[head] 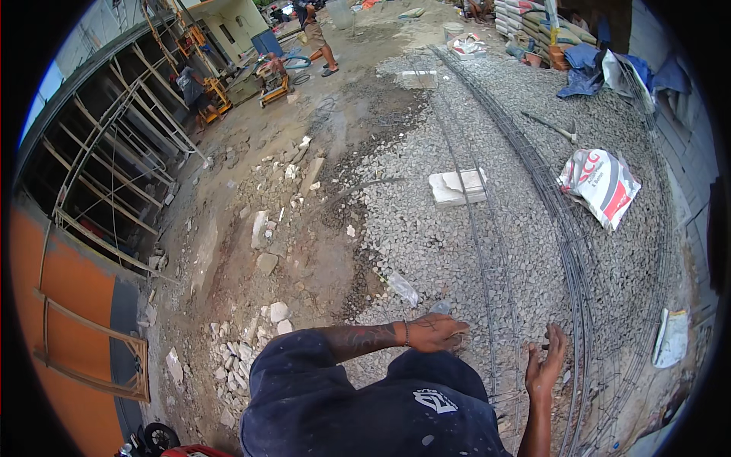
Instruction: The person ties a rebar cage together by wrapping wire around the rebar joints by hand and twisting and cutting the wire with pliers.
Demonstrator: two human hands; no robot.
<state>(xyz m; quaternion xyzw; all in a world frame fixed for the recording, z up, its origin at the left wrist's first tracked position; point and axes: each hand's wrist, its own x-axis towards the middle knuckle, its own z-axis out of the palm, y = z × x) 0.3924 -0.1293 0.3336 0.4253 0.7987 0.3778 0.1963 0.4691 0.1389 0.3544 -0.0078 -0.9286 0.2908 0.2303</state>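
My left hand [437,332] is in front of my body, back upward, beside a rebar lattice [485,257]. Its fingers point right, and its underside is hidden. On the lattice's other side, my right hand [545,365] is raised with fingers apart, holding nothing. Close to its right runs a long bundle of steel reinforcing bars [571,251]. The lattice passes over a pale, broken block [457,187] farther ahead. Both lie along a bed of grey crushed stone [417,228]. A clear plastic bottle or wrapper [402,287] lies beyond my left hand.
A white printed sack [599,185] and a pickaxe-like tool [551,127] lie right of the bars. Broken masonry [237,354] is at left. Wooden framing [108,154] stands by an orange wall [74,325]. Two people [321,37] [194,91] are near yellow machinery [274,83]. Stacked sacks [531,25] stand far right.
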